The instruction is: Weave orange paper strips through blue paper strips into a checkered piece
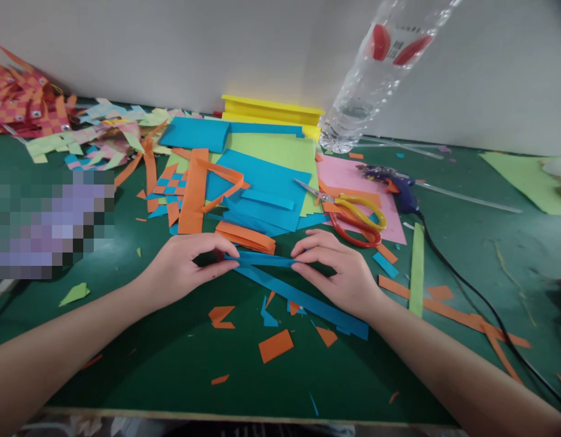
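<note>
My left hand (189,267) and my right hand (337,270) both pinch the ends of a blue paper strip (262,260) held just above the green table (171,364). The fingers of each hand are closed on the strip. More long blue strips (308,301) lie under my right hand, running toward the near right. A stack of orange strips (246,237) lies just behind the held strip.
Scissors with yellow and red handles (353,215) rest on pink paper (353,182). A blue glue gun (394,185) with a black cord, a clear plastic bottle (371,79), sheets of blue, green and yellow paper, woven paper pieces (39,109) at the left, and scattered scraps.
</note>
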A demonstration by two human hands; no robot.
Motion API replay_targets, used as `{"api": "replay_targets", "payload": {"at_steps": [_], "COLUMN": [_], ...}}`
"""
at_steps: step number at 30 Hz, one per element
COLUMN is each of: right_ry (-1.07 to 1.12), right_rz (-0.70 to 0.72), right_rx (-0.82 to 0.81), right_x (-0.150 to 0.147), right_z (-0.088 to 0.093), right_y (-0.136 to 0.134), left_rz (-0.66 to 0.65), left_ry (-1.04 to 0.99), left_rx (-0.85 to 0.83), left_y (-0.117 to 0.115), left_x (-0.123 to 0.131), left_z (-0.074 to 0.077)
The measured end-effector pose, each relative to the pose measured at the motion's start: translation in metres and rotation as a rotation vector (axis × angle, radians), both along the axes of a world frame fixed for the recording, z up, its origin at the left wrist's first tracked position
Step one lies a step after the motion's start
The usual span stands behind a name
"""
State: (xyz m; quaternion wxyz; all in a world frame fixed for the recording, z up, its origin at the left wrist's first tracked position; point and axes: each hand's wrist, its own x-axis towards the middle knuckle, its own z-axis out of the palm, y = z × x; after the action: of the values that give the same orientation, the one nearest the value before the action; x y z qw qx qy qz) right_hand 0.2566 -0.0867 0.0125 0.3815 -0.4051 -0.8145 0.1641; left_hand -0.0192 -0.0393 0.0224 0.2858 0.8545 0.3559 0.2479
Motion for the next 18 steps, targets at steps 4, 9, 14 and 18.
{"api": "replay_targets", "payload": {"at_steps": [4, 9, 14, 18], "right_ry": [-0.007, -0.008, -0.012, -0.014], "right_rz": [-0.001, -0.009, -0.009, -0.007], "right_rx": [-0.003, 0.005, 0.017, 0.019], "right_x": [-0.0003, -0.0009, -0.0006, -0.0006], "right_z": [0.0005, 0.0006, -0.0002, -0.0007], "right_y": [0.0002, 0.0006, 0.0019, 0.0018], "left_rz": [0.008, 0.016, 0.018, 0.015], "left_ry": [-0.006, -0.011, 0.002, 0.0], "left_rx": [0.017, 0.002, -0.002, 0.013], "left_y": [0.0003, 0.0001, 0.0004, 0.0009], "left_x": [0.0, 0.0003, -0.0003, -0.0007], "left_z": [0.0, -0.0002, -0.0011, -0.0012]}}
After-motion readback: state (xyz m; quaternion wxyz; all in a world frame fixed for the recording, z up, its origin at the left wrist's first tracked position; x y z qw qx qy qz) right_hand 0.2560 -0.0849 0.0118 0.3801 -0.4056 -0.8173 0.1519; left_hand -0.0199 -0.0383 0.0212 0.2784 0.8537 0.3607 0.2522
